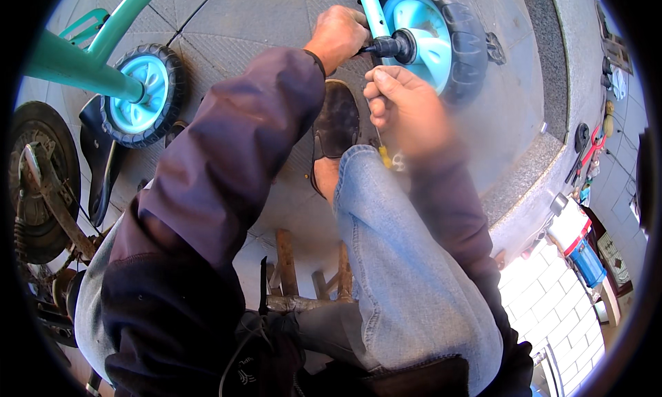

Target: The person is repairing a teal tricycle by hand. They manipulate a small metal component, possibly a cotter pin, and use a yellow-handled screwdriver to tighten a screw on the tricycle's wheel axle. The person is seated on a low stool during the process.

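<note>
A turquoise wheel with a chunky black tyre sits at the top, beside a turquoise fork leg. From its hub a black axle piece sticks out to the left. My left hand is closed at the end of that piece, its fingertips partly hidden behind the hand. Just below the hub, my right hand is pinched shut, with its wrist blurred. A thin rod with a yellow end runs down from its fingers; its exact kind is unclear.
Another turquoise wheel on a turquoise frame stands at left, near a black saddle. A dark, worn wheel is at the far left. Red-handled pliers lie along the right ledge. Wooden stool legs show below me.
</note>
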`<action>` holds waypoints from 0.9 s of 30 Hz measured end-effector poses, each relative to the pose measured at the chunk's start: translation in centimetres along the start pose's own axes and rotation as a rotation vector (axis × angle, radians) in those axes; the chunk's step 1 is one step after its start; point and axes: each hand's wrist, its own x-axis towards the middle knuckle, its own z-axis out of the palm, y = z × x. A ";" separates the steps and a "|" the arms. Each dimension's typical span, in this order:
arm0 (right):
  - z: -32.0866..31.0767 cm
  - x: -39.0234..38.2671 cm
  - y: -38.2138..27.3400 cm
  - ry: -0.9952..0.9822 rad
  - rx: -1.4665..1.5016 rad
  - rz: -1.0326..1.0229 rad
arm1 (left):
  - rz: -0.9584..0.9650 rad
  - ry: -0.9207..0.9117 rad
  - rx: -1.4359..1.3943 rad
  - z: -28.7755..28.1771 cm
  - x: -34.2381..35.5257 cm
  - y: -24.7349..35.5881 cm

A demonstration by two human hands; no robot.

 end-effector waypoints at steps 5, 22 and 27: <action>-0.3 0.3 0.3 -0.002 0.012 0.009 | 0.008 -0.064 -0.079 -0.3 0.0 0.0; -1.2 0.9 0.8 -0.005 0.044 0.025 | 0.041 -0.157 -0.222 -0.2 1.0 -0.9; -1.1 1.0 0.9 -0.008 0.036 0.036 | -0.024 -0.269 -0.330 -0.9 1.0 -0.7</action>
